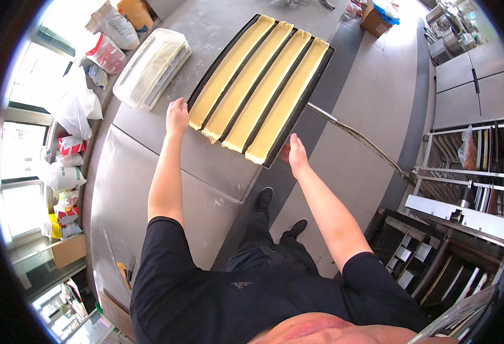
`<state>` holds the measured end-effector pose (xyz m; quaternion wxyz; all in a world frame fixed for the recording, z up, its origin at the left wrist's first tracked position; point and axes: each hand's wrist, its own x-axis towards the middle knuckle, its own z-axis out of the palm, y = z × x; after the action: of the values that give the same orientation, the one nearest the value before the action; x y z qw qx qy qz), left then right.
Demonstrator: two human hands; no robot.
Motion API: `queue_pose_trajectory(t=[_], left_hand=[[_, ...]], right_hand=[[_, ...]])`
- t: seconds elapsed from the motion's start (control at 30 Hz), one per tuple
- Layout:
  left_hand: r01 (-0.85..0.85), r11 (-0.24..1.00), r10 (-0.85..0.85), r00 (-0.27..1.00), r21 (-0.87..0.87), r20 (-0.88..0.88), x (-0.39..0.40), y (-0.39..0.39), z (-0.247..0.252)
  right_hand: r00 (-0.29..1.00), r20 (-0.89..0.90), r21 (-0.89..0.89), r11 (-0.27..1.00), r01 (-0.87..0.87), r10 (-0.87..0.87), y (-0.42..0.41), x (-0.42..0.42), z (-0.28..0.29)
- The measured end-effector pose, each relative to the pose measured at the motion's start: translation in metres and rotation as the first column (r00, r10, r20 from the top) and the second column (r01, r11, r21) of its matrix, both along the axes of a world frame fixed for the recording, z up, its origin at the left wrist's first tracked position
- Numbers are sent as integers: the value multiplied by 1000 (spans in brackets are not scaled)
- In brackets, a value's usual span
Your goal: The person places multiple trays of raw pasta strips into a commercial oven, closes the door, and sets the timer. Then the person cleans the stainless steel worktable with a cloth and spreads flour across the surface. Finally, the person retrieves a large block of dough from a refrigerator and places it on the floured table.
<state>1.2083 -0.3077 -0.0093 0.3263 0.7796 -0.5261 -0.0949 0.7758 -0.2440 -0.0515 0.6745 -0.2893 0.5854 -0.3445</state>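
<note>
A black rectangular baking tray (302,99) lies before me at the steel table's edge, its right side reaching over the floor. Four long troughs in it are lined with pale yellow dough strips (260,81), whose ragged ends hang over the rims. My left hand (177,118) is at the tray's left side near the closest corner; its fingers are partly hidden, and I cannot tell whether they grip. Beside the tray's right edge, my right hand (297,155) has its fingers extended and palm facing the tray. Whether it touches the edge is unclear.
Left of the tray stands a translucent plastic tub (152,69) on the steel table (149,172). Bags (106,53) line the window ledge. A metal pole (323,112) slants right across the floor. Racks (471,172) are at the right, and a cardboard box (374,20) sits far back.
</note>
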Motion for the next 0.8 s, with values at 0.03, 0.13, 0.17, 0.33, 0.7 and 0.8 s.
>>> queue_pose_trajectory(t=[0.03, 0.13, 0.17, 0.33, 0.7, 0.8], left_hand=[[-13, 999, 13, 1000, 44, 0, 4, -7, -6], [35, 984, -37, 999, 176, 6, 13, -19, -24], [32, 981, -33, 999, 192, 0, 15, -22, -28], [60, 964, -33, 994, 258, -107, 19, -38, -34], [3, 956, 4, 1000, 294, -24, -25, -15, -23], [-15, 937, 55, 993, 350, -104, -40, -2, -17]], right_hand=[[998, -11, -27, 997, 67, -67, -8, 8, -14], [981, -36, 17, 981, 193, -192, -19, 24, -32], [980, -43, 112, 974, 196, -192, -24, 25, -33], [945, -108, 148, 935, 322, -308, -29, 44, -20], [832, -503, 14, 960, 279, -235, -36, 10, -13], [813, -539, -25, 969, 245, -219, -31, -13, -14]])
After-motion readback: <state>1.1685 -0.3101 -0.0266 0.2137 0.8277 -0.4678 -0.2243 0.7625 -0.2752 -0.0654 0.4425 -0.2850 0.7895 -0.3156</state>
